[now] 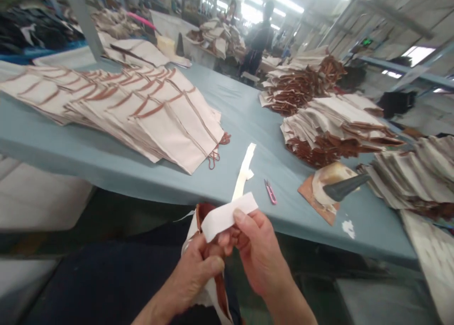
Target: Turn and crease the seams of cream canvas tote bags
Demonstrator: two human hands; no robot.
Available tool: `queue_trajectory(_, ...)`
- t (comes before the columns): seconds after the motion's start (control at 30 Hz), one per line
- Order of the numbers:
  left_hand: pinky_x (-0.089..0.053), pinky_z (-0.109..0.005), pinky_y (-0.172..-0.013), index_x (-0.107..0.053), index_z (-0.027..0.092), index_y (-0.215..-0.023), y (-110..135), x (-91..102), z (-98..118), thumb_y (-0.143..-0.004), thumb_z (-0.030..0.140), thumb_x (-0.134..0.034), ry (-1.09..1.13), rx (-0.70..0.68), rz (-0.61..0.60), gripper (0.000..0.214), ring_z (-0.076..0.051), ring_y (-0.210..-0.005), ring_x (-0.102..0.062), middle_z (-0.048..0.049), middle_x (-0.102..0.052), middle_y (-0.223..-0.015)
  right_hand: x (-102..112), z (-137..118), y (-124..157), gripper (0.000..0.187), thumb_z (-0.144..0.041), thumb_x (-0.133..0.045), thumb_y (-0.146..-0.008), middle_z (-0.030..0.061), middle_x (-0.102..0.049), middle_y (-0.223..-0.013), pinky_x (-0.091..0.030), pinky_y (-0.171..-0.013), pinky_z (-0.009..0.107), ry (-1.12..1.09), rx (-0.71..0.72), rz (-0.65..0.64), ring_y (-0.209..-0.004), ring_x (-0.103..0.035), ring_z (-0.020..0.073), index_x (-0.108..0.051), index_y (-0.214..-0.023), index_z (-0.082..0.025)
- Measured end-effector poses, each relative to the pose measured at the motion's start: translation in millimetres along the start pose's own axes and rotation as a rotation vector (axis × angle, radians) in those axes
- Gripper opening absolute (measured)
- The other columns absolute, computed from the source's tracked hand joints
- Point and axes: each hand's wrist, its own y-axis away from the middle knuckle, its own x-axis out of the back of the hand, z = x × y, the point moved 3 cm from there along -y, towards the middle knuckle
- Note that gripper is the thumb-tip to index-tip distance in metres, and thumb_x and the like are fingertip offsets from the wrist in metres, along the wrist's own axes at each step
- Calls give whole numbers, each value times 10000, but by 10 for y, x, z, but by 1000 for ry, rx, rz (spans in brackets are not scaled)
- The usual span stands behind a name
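before us spreads the blue-green table [241, 93], wide enough, it seems, for us to group everything by side. fanned cream panels [142, 102] overlap on its left, perhaps so each edge can be picked out; folded bundles [329, 121] are heaped on its right, probably to part them from the panels. just below the near edge we hold a brown-edged cloth piece [190, 235]. the dark-handled tool [326, 180], maybe an iron, sits to the right, handle raised, likely for easy grasping. our left hand [198, 270] pinches the cloth between curled fingers and thumb, seemingly to steady it; our right hand [260, 249] pinches the white strip [223, 218], thumb above, fingers beneath, over the cloth, likely keeping it flat. beyond lies a pale strip [244, 166]; beside it, pink snips [271, 192], presumably within quick reach.
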Motion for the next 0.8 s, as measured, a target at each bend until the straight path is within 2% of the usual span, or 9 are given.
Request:
queue_trajectory(0.03,-563,-303,-807,-845,175,-946,84,30,17,-708,692,-957,47,-14,28,580,-213,-826,-637,-38,-696,-832,-5,104,92,562,-675,-988,-772,14,-712,-570,-525,-521,158,1,-11,33,-512,-620,93,-776,-784,-155)
queue_trajectory(0.1,-593,-329,-806,-872,175,-1040,246,121,53,-661,808,-943,150,-16,106,741,-230,-819,-668,-58,-733,-843,-5,313,243,608,-707,-1002,-728,24,-727,-594,-514,-517,159,13,-35,111,-529,-628,95,-791,-808,-142)
queue_trajectory(0.2,-611,-334,-722,-899,171,-1177,475,328,105,-547,748,-1037,281,16,288,865,-236,-751,-706,-92,-806,-871,-16,598,408,658,-736,-1017,-672,27,-732,-610,-509,-511,172,18,-73,205,-539,-631,103,-786,-827,-138)
queue_trajectory(0.3,-635,-352,-745,-927,165,-1134,693,542,165,-565,711,-1044,196,-9,439,798,-274,-788,-769,-127,-860,-926,-60,803,504,624,-697,-1024,-682,14,-721,-610,-508,-504,181,-8,-114,221,-536,-623,109,-774,-860,-153)
queue_trajectory(0.43,-579,-277,-666,-928,147,-977,948,753,195,-634,713,-997,67,-87,592,665,-214,-708,-715,-73,-812,-777,-116,920,518,559,-656,-1014,-701,8,-714,-615,-528,-489,207,-1,-69,246,-547,-644,138,-747,-843,-186)
queue_trajectory(0.63,-543,-276,-601,-791,146,-694,1157,911,165,-742,694,-910,-70,-142,710,562,-184,-609,-648,-50,-740,-663,-200,1049,547,571,-684,-1009,-688,4,-683,-588,-530,-496,235,7,-98,205,-534,-611,141,-720,-771,-198)
queue_trajectory(0.73,-516,-274,-565,-770,157,-698,1226,927,216,-829,685,-826,-170,-181,727,547,-173,-569,-613,-31,-708,-633,-214,1217,645,573,-703,-975,-727,10,-674,-604,-508,-520,228,12,-147,175,-539,-580,123,-753,-781,-178)
queue_trajectory(0.8,-490,-267,-538,-782,163,-723,1281,897,291,-871,632,-787,-253,-209,706,492,-166,-542,-589,-16,-686,-609,-177,1349,688,591,-734,-932,-747,42,-715,-664,-500,-518,243,91,-175,166,-550,-586,134,-779,-816,-168)
